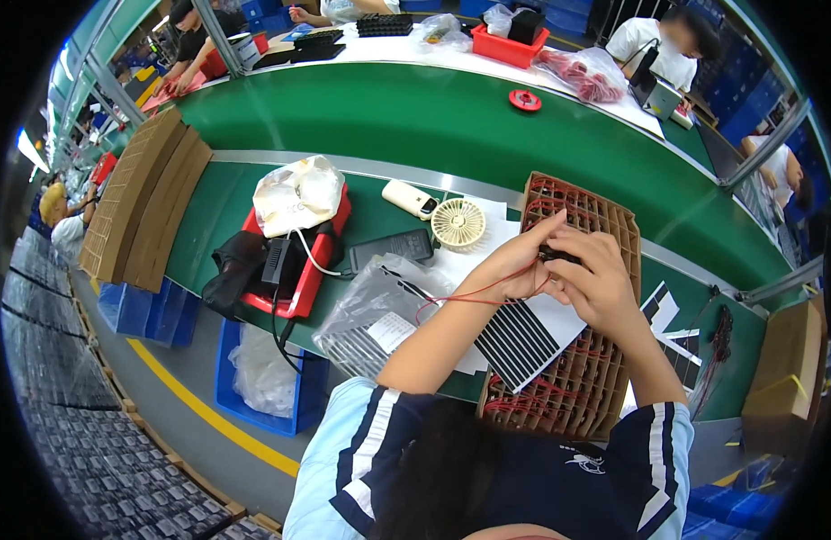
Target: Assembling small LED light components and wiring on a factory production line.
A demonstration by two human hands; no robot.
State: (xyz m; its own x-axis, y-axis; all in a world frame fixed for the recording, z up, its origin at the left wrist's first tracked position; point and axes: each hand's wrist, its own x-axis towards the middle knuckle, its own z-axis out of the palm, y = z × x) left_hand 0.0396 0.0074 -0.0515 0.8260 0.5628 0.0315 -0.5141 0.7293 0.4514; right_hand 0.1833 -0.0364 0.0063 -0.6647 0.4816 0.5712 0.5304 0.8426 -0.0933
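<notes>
My left hand (516, 266) and my right hand (599, 277) meet over a cardboard divider box (628, 236). Pinched between their fingers is a small black part (557, 256) with thin red wire, its exact kind too small to tell. The red wire (460, 298) loops out past my left wrist. Both hands are closed, and the right fingers hide some of the part. Bundles of red wire fill many of the box's cells. Beneath my hands, a sheet of black strips (521, 344) and white paper lie across the box.
Left of my arms are a clear plastic bag (366, 315), a black power adapter (391, 248), a cream handheld fan (458, 224) and a red bin (300, 286). Cardboard sheets (136, 207) stand at far left. A green conveyor (370, 117) runs beyond; co-workers sit across it.
</notes>
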